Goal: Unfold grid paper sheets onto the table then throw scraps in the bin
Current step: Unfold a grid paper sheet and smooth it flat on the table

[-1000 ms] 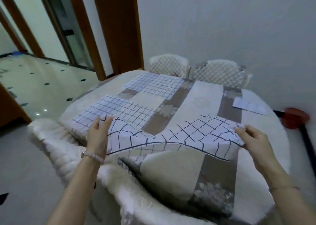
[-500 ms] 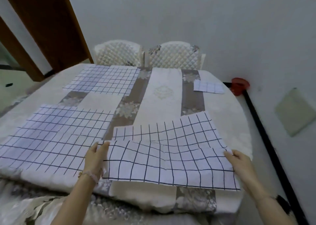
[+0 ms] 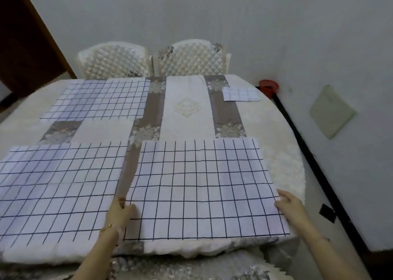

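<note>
My left hand (image 3: 119,212) and right hand (image 3: 289,205) pinch the sheet (image 3: 202,186) by its side edges, stretching it flat between them, clear of the next sheet (image 3: 57,190) left of my left fingers.

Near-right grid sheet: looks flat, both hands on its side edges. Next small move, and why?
Probably let go of the near-right sheet and reach the right hand to the small folded grid piece at the far right. The sheet lies flat, the left hand merely pinches its edge, and the near-left sheet and far-left sheet are already spread; that piece looks unopened.
</note>
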The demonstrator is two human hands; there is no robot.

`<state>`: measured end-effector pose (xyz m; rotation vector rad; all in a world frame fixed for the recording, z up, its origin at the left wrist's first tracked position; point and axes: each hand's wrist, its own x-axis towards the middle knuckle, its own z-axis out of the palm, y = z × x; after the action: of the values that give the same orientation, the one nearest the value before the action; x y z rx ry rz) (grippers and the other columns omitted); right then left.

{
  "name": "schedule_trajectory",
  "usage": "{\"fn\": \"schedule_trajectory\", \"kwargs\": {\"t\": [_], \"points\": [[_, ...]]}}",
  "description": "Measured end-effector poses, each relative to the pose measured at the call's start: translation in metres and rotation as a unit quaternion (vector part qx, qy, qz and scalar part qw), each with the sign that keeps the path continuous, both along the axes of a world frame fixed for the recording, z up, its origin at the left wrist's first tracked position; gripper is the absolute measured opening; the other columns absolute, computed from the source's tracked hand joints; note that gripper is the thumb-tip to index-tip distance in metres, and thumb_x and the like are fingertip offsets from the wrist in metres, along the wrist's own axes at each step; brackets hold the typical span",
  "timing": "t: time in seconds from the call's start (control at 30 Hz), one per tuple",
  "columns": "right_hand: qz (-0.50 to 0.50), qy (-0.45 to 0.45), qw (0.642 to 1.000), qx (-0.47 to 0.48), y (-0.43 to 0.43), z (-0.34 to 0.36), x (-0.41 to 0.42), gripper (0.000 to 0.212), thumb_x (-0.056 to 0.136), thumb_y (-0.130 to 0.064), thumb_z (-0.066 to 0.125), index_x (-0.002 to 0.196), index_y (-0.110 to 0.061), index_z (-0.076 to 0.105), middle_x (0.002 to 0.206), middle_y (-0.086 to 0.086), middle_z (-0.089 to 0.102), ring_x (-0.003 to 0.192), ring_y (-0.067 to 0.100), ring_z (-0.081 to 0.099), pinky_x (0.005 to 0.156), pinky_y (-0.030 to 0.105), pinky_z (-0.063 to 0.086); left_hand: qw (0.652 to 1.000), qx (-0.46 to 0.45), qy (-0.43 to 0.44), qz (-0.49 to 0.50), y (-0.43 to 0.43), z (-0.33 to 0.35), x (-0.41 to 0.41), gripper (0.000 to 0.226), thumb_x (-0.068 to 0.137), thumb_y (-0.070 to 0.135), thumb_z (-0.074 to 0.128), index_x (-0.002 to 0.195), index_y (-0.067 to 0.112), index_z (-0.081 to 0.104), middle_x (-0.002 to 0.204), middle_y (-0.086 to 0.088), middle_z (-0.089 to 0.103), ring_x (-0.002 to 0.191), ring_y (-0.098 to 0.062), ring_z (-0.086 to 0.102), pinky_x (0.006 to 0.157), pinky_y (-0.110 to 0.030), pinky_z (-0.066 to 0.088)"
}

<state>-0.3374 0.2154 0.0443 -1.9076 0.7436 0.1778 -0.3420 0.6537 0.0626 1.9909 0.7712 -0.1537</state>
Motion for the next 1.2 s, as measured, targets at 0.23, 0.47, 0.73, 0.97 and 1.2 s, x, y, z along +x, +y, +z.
{"fn": "schedule_trajectory", "kwargs": {"t": [0.23,0.47,0.73,0.97,1.2], "points": [[-0.023,-0.008,0.998,-0.065,-0.004,-0.009,0.006,0.04,0.081,0.002,0.064,0.12,-0.002,0.057,0.114,0.025,0.062,0.09,0.028,0.057,0.081,0.035,0.047,0.99,0.118,0.043,-0.064,0.007,-0.018,-0.006,0.024,0.079,0.011,0.06,0.098,0.009,0.046,0.074,-0.01,0.058,0.063,-0.026,0.055,0.056,-0.031,0.044],[0.083,0.035,0.936,-0.342,0.024,0.008,0.001,0.049,0.084,-0.01,0.054,0.132,-0.01,0.046,0.131,0.015,0.05,0.112,0.036,0.048,0.088,0.041,0.045,0.89,0.377,-0.085,-0.241,-0.017,-0.017,0.005,0.041,0.061,-0.002,0.076,0.1,0.003,0.064,0.1,-0.021,0.066,0.089,-0.042,0.061,0.067,-0.045,0.054],[0.426,-0.121,0.839,-0.316,0.089,-0.008,0.02,0.043,0.099,-0.021,0.039,0.141,-0.015,0.042,0.15,-0.001,0.038,0.14,0.016,0.032,0.112,0.018,0.015,0.816,0.337,-0.037,-0.469,-0.1,-0.034,0.009,0.074,0.078,0.057,0.024,0.143,0.023,0.036,0.153,0.004,0.027,0.142,-0.023,0.026,0.112,-0.047,0.026],[0.432,-0.027,0.812,-0.391,0.07,-0.017,0.065,0.051,0.102,-0.028,0.026,0.151,-0.022,0.014,0.16,-0.005,0.009,0.147,0.016,0.011,0.118,0.04,0.016,0.768,0.394,-0.007,-0.505,-0.096,-0.045,0.008,0.063,0.073,0.065,0.029,0.114,0.032,0.065,0.121,0.009,0.066,0.107,-0.015,0.066,0.079,-0.035,0.056],[0.39,-0.044,0.848,-0.356,0.068,-0.014,0.053,0.05,0.102,-0.026,0.028,0.15,-0.015,0.019,0.159,0.0,0.015,0.147,0.015,0.011,0.118,0.03,0.007,0.781,0.364,-0.02,-0.507,-0.094,-0.04,0.011,0.064,0.065,0.069,0.031,0.113,0.034,0.056,0.115,0.01,0.068,0.102,-0.014,0.068,0.074,-0.034,0.058]]}}
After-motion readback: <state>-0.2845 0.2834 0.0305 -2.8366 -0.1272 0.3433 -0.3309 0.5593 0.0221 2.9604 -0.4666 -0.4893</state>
